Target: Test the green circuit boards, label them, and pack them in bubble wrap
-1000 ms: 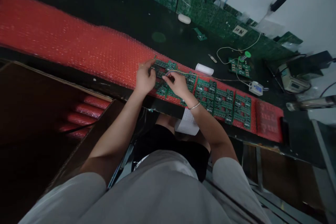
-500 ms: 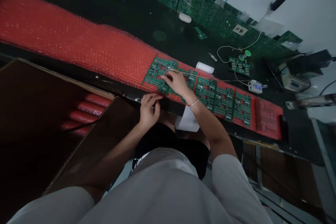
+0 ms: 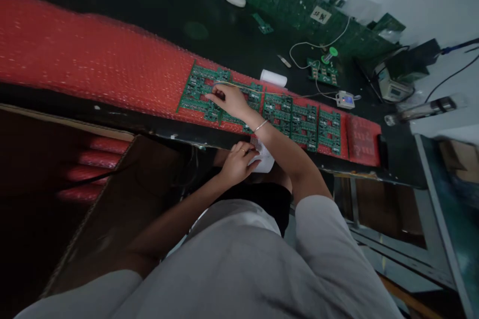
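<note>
- Circuit board [image 3: 196,92]: it lies leftmost in a row of boards [image 3: 305,119] on red bubble wrap [image 3: 112,67], near the bench's front edge.
- Right hand [image 3: 230,100] stays on it, fingertips bunched at the end of a thin wire [image 3: 251,89].
- Left hand [image 3: 239,162] has left the board and dropped below the bench edge. It now rests with fingers curled on a white paper [image 3: 266,163]; whether it grips the paper cannot be told.
- The hands are apart, so the board work looks one-handed now.
</note>
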Motion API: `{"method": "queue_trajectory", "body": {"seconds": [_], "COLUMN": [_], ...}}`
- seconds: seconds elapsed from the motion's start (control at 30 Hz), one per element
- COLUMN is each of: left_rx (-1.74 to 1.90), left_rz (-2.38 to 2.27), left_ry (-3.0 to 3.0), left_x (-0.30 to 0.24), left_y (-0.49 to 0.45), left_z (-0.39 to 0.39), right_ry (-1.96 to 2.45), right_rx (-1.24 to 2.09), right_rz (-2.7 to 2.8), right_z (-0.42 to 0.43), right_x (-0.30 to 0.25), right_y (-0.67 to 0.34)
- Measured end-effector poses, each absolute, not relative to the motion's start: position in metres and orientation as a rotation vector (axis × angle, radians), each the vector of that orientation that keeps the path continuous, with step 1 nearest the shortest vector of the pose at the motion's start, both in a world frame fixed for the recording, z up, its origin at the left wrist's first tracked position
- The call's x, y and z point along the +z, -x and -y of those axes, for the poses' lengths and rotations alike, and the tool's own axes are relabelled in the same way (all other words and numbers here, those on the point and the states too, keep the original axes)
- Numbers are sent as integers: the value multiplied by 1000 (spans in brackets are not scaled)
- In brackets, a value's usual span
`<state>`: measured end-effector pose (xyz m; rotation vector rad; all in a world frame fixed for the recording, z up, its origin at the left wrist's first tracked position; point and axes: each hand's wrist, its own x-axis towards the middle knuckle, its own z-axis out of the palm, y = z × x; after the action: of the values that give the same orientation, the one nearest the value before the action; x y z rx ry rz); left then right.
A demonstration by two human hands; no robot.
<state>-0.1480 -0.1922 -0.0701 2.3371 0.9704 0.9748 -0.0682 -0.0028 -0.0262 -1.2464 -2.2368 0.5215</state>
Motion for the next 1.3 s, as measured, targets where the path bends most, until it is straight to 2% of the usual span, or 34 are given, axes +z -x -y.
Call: {"method": "queue_trajectory", "body": {"seconds": [0.23,0.5,0.67,0.8,0.97,1.1,1.3], "left_rx": [893,1037,989,1027,1081,944,833], "left_rz": [-918,-937,-926,-1029,-1468,-1555,-1594], "left_ry": [-2405,-2398,-2378,-2248,-2044,-2043,-2068], "left_x": [-81,-88,-79,-52,-24,-25,-30], "left_y": [106,101,103,140,225,261,259], "left_z": [194,195,204,193,126,80,65], "right_ry": [1272,1271,1248,1225,1193,1186,1160], "right_rx": [497,482,505,533,563,542,509], "right_rz": [2262,2248,2230,2185,2140,2141,2137], "right_z": [5,5,5,4,5,6,6], "right_x": [-24,-23,-25,-30,-33,-34,-34], "right_y": [68,70,70,70,71,71,70]}}
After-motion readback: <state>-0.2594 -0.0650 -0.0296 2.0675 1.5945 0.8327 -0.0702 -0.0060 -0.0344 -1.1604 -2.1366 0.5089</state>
